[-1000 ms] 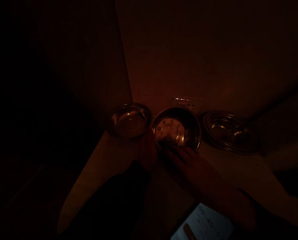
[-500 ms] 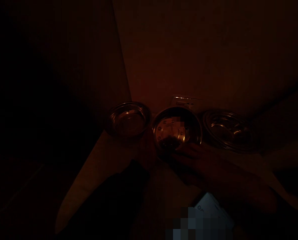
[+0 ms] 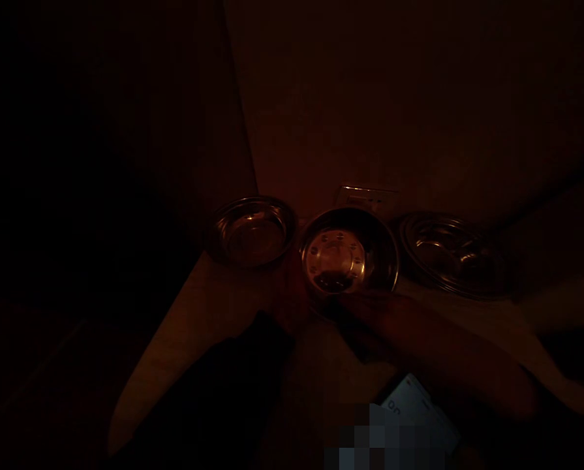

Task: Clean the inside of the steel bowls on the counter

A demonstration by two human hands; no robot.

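Note:
The scene is very dark. A shiny metal bowl [image 3: 387, 251] stands in the middle, with a ring of small marks on its bright bottom. My left hand [image 3: 292, 294] is at the bowl's left side and seems to grip it there; its fingers are barely visible. At the bowl's near rim is my right hand [image 3: 374, 313], reaching in from the right. Its fingertips are lost in shadow, and a dark patch beneath it could be an object or shadow.
A shallow metal dish [image 3: 255, 245] sits to the left, and a divided metal plate [image 3: 448, 258] to the right. Behind the bowl is a small flat panel [image 3: 365, 194] near the wall [image 3: 394, 98]. A lit phone-like screen [image 3: 412, 405] lies on the wooden table [image 3: 169, 352] near me.
My right hand has drawn back slightly from inside the bowl toward its near rim, showing more of the bottom. The bowl has shifted a touch to the right. My left hand stays beside it.

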